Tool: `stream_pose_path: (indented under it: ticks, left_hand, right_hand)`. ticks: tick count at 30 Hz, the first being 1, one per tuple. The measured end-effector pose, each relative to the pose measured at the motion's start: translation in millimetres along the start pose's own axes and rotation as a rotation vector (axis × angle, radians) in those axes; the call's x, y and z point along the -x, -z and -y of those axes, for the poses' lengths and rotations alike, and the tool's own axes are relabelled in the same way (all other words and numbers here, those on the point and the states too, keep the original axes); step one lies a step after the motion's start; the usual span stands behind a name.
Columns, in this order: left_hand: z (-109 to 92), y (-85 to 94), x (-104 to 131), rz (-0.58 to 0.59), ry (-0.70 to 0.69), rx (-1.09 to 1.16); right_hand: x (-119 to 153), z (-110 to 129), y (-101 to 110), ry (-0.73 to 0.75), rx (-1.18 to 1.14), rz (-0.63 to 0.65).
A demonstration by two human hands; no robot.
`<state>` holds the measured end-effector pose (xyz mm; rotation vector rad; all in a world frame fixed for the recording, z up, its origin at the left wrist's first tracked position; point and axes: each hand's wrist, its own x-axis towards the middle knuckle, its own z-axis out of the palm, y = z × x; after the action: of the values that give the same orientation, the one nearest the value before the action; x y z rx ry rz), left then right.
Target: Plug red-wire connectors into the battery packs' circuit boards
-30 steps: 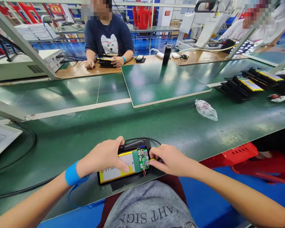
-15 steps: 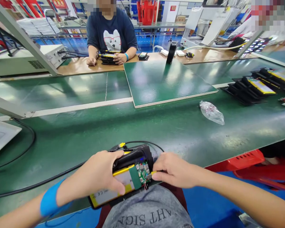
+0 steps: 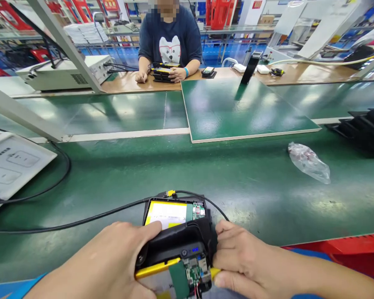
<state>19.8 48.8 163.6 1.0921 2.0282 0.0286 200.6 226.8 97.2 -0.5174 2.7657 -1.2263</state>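
Observation:
My left hand [image 3: 121, 253] grips a black-cased battery device [image 3: 180, 245] from its left side, thumb on top. Its yellow-edged silver battery and green circuit board [image 3: 195, 272] are exposed, and small blue lights glow on the black casing. My right hand [image 3: 246, 257] pinches a yellow plug [image 3: 215, 272] at the board's right edge. Behind the casing, a second open section shows a battery [image 3: 166, 211] and another small board. A black cable [image 3: 96, 216] with a yellow connector [image 3: 171, 193] runs over the bench behind the device.
A clear plastic bag [image 3: 308, 162] and a stack of black cases [image 3: 361, 133] lie at the right. Farther back are a raised green board [image 3: 237, 112] and an upright black device [image 3: 251, 68]. Across the bench sits a person [image 3: 171, 41]. A white panel [image 3: 12, 166] stands at the left.
The view has shifted left and closer to my hands. The device now appears lower and tilted, with its rear battery section exposed to view. Both hands keep their hold.

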Motion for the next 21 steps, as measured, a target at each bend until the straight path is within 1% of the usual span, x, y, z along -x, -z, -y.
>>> stream_pose_path:
  ticks: [1,3,5,7,8,10,12,13,14,16,17,19,21]
  left_hand:
    - [-2,2.6,0,0.041,0.010,0.015]
    - [-5,5.6,-1,0.088,0.009,0.045]
    - [-5,4.9,-2,0.110,-0.036,0.128]
    - [0,2.7,-3,0.137,-0.073,0.187]
    - [5,2.3,-3,0.120,-0.070,0.155]
    - [16,6.2,-2,0.013,0.019,-0.025]
    - [29,18.2,-1,-0.118,0.145,-0.211]
    - [35,27.1,0,-0.141,0.179,-0.229]
    - [40,37.1,0,-0.135,0.170,-0.182]
    - [49,57.9,-4,-0.082,0.060,0.020]
    - [54,67.3,-9,-0.074,0.002,0.116]
    - [62,82.3,-25,-0.136,-0.062,0.188]
    - [73,91.8,-47,-0.252,-0.085,0.135]
  right_hand:
    - [0,0,0,-0.003,-0.019,0.004]
    - [-2,1,1,-0.023,-0.057,0.012]
    - [-3,3,2,-0.043,-0.126,0.031]
    - [-3,3,4,-0.057,-0.223,0.055]
    - [-2,1,5,-0.079,-0.267,0.050]
    - [4,-5,8,-0.169,-0.323,-0.004]
    - [11,-15,11,-0.287,-0.334,-0.048]
    - [13,-21,13,-0.337,-0.343,-0.047]
    - [14,-27,14,-0.376,-0.359,-0.037]
    - [13,-37,16,-0.418,-0.418,-0.026]
    - [12,-41,17,-0.431,-0.450,-0.044]
    - [9,-43,18,-0.448,-0.491,-0.111]
    - [10,-41,16,-0.456,-0.490,-0.173]
